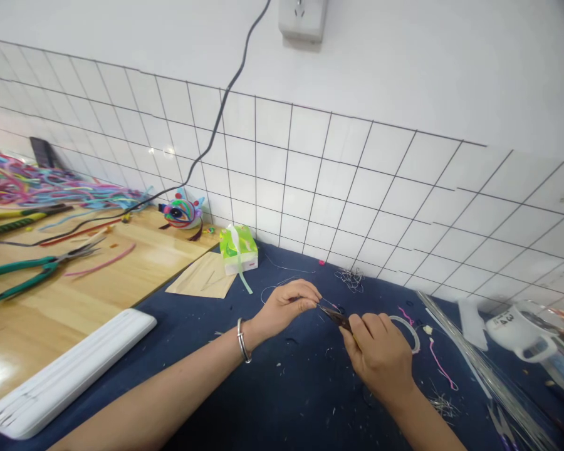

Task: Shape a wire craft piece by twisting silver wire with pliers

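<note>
Your left hand point(286, 305) has thumb and fingertips pinched together on a thin wire point(318, 305), palm side partly hidden. Your right hand point(383, 357) is wrapped around dark-jawed pliers point(339, 319), its fingers closed over the handles. The pliers point left, tips right at the wire by your left fingertips; too small to tell whether they actually bite it. So the wire sits between your two hands, above the dark blue cloth point(263, 407), near the middle of the view. You wear a silver bracelet point(242, 341) on your left wrist.

Beyond your left hand: a green-and-white tissue pack point(245, 258) on the cloth, next to a tan paper sheet point(192, 279). A wire tangle point(350, 280) lies near the wall. Just beyond your right hand, partly covered by it, is a pale ring point(416, 341); pink twisted strands point(439, 366) lie right of it. Farther right: a long wire bundle point(486, 369), a white mug point(514, 329) near the wall, and scissors point(502, 426) at the bottom edge.

On your left, a long white case point(75, 369) lies beside the wooden tabletop point(136, 275), which bears green-handled pliers point(47, 272) and a pile of colorful strands point(51, 181).
</note>
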The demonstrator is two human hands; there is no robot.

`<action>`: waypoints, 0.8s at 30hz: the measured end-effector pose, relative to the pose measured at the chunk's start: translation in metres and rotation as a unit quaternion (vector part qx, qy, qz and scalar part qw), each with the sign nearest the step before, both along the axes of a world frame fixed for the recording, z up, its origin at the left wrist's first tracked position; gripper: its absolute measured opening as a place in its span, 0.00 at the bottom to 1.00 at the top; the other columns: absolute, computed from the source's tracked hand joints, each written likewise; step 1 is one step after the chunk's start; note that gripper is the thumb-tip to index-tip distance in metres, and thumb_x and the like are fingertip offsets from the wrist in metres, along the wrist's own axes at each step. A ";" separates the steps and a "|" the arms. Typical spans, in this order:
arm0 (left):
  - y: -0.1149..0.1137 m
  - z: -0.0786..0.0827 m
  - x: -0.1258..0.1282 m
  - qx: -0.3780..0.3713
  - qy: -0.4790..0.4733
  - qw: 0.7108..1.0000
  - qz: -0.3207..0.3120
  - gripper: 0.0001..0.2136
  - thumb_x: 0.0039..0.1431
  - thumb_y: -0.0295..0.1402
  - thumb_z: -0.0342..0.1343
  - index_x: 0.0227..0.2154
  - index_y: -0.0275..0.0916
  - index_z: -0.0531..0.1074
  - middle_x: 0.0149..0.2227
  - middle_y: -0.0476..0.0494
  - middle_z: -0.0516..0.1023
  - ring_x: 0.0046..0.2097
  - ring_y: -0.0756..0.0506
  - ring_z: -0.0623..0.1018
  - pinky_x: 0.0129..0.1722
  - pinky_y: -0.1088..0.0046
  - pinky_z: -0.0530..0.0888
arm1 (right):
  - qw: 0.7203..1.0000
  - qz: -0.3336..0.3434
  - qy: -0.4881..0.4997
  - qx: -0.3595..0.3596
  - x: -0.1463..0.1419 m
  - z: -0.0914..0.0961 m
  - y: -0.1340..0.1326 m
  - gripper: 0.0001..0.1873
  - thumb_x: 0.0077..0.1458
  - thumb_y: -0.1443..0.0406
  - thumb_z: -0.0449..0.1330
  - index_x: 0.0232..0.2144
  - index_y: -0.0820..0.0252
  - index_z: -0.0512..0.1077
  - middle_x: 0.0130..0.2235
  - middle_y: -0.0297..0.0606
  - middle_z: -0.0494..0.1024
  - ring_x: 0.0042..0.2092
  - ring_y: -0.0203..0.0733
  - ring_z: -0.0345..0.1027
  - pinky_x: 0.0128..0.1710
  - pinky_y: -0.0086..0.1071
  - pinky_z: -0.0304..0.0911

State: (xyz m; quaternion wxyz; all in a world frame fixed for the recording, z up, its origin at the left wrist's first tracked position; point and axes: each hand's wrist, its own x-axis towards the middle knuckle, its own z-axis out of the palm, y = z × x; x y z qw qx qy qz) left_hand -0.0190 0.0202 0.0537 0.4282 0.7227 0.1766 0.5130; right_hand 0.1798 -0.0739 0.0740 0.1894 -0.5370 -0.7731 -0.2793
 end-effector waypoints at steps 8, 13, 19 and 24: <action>-0.003 0.000 -0.001 -0.016 0.005 0.999 -0.028 0.04 0.55 0.30 0.52 0.30 0.34 0.70 0.36 0.41 0.71 0.39 0.48 0.71 0.40 0.68 0.68 | 1.000 -0.005 -0.008 -0.005 0.002 0.001 0.000 0.10 0.54 0.60 0.53 0.35 0.57 0.69 0.27 0.36 0.65 0.32 0.39 0.54 0.32 0.34 0.49; -0.005 0.003 -0.001 -0.014 0.002 0.999 -0.052 0.04 0.56 0.30 0.51 0.30 0.33 0.67 0.36 0.40 0.70 0.40 0.47 0.71 0.41 0.68 0.68 | 1.000 -0.005 -0.008 -0.010 0.002 -0.001 0.001 0.09 0.54 0.60 0.52 0.34 0.57 0.68 0.27 0.36 0.65 0.32 0.40 0.54 0.32 0.34 0.49; -0.004 0.002 0.000 0.019 0.007 0.999 -0.039 0.03 0.56 0.28 0.51 0.31 0.34 0.68 0.36 0.41 0.70 0.42 0.47 0.71 0.43 0.66 0.68 | 0.999 -0.027 -0.020 -0.004 -0.001 0.002 -0.001 0.10 0.54 0.60 0.52 0.36 0.58 0.68 0.28 0.37 0.65 0.33 0.40 0.54 0.34 0.35 0.49; -0.001 -0.003 0.001 0.039 0.025 0.999 -0.009 0.03 0.55 0.27 0.52 0.31 0.34 0.69 0.36 0.41 0.71 0.42 0.47 0.71 0.44 0.65 0.68 | 0.998 -0.047 -0.035 -0.002 -0.003 0.008 -0.003 0.11 0.54 0.59 0.51 0.37 0.58 0.68 0.30 0.39 0.66 0.34 0.42 0.54 0.35 0.37 0.49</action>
